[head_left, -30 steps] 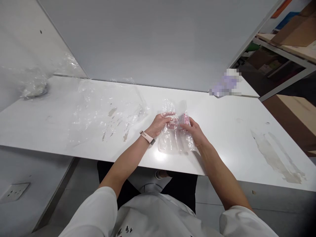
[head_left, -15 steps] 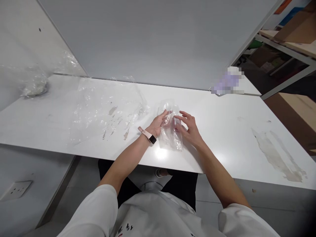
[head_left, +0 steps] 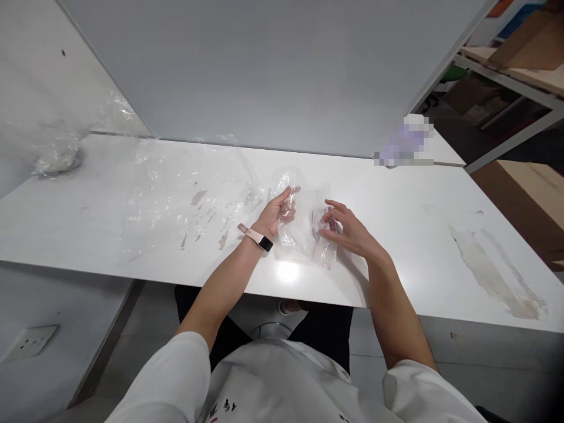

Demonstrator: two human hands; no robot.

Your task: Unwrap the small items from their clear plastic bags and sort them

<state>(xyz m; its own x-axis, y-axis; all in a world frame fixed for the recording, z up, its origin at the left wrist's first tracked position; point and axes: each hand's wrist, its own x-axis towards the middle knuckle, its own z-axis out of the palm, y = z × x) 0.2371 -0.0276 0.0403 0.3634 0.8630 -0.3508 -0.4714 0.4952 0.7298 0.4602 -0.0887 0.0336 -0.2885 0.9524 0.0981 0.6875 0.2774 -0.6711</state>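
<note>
the left hand, wearing a pink watch at the wrist, is gripping the left side of a clear bag, thumb and fingers pinching the plastic. the right hand is holding the bag's right side, its fingertips closing on the film around a small pink item inside; what that item is cannot be told. the bag is hanging between the two hands, its lower edge touching the white desk just in front of the person, with a bright glare spot on the desk right below it.

left of the left hand, a wide sheet of clear wrap is lying flat and crumpled on the desk, with brownish marks showing through it. well to the right of the right hand, a long smear is marking the desk surface. far to the left, beyond the wrap, a bunched lump of plastic is sitting near the desk's corner. behind both hands a grey panel is standing upright along the desk's far edge.
</note>
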